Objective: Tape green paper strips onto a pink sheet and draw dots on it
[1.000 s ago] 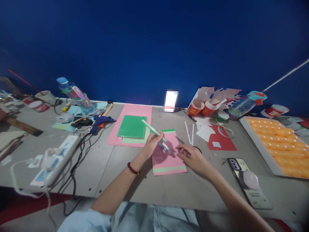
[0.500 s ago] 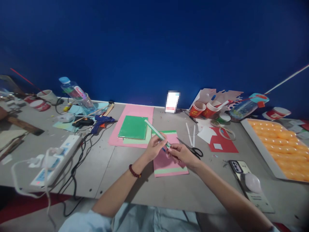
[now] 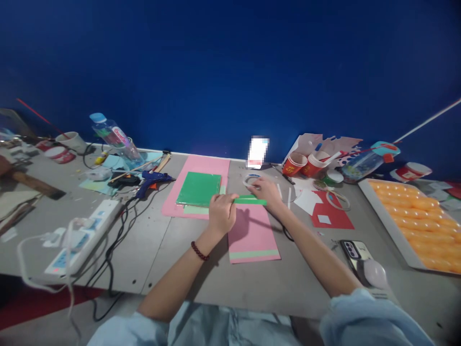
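My left hand (image 3: pixel 221 211) is closed round one end of a narrow green paper strip (image 3: pixel 250 200), which lies level above the pink sheet with a pale green band (image 3: pixel 254 235). My right hand (image 3: pixel 265 190) reaches past the strip to the back of the table. Its fingers are on a small roll of clear tape (image 3: pixel 250 179) that rests on the grey table (image 3: pixel 187 269). A green card (image 3: pixel 199 189) lies on a larger pink sheet (image 3: pixel 207 166) just left of my left hand.
A glue gun (image 3: pixel 151 179), cables, a power strip (image 3: pixel 81 235) and a water bottle (image 3: pixel 113 137) are on the left. On the right stand red paper cups (image 3: pixel 298 163), red paper (image 3: pixel 333 214), a phone (image 3: pixel 355 250) and a tray of orange balls (image 3: pixel 414 211).
My right hand has left the strip's end and moved back and right with the tape roll onto the table. The left hand has lowered the strip from slanting to level.
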`<act>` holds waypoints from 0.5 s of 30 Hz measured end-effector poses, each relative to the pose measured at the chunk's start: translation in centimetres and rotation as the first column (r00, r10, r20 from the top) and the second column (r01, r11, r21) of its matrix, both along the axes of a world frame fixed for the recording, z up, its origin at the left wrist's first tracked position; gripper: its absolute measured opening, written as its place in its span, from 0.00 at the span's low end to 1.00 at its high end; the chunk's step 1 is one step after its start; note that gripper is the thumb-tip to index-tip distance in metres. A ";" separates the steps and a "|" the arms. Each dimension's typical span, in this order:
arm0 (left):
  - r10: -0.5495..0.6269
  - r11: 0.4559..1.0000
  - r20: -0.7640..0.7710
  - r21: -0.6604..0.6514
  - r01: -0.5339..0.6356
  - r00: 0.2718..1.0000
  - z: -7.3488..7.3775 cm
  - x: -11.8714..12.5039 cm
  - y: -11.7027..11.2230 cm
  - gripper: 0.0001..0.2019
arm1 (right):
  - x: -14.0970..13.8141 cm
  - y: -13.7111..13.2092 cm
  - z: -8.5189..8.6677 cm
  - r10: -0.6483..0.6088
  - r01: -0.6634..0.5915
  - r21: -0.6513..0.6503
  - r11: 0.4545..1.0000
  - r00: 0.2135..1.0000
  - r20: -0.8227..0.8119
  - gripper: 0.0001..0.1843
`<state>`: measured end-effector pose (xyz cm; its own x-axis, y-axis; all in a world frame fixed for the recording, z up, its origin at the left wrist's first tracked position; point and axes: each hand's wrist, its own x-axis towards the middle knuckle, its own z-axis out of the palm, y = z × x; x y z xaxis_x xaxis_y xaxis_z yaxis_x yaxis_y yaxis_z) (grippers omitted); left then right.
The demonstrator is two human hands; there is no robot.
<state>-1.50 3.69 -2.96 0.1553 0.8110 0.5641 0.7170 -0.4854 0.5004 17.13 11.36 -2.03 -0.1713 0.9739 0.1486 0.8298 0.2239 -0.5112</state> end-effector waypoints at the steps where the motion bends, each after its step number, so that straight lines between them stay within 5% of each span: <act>1: -0.001 0.999 -0.086 0.037 0.004 0.996 -0.1 0.0 0.0 0.14 | -0.5 0.3 -0.4 0.001 -0.001 -0.018 1.000 1.000 0.027 0.10; 5: 0.038 0.990 -0.289 0.144 0.004 0.957 0.0 -0.1 -0.1 0.15 | -2.0 0.0 -1.2 0.026 -0.026 0.015 1.000 0.999 -0.034 0.11; 7: 0.056 0.987 -0.330 0.160 -0.003 0.942 0.2 -0.2 -0.1 0.16 | -2.1 -0.8 -0.9 0.046 -0.039 0.046 0.998 0.986 -0.159 0.14; 9: 0.072 0.985 -0.360 0.173 -0.010 0.930 0.3 -0.3 0.0 0.16 | -1.7 -1.8 -0.1 0.060 -0.084 -0.056 0.995 0.937 -0.344 0.21; 12: 0.095 0.978 -0.387 0.206 -0.014 0.917 0.4 -0.2 0.1 0.15 | -0.7 -3.4 0.9 -0.011 -0.298 -0.403 0.865 0.793 -0.609 0.35; 15: 0.074 0.980 -0.372 0.200 0.002 0.925 0.3 0.0 0.0 0.14 | 0.4 -4.8 1.3 0.024 -0.449 -0.477 0.755 0.747 -0.665 0.26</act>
<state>-1.50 3.66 -2.71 0.3591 0.7015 0.6156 0.8524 -0.5151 0.0898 17.52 6.56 -0.72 -0.4927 0.8288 -0.2653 0.2682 -0.1453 -0.9523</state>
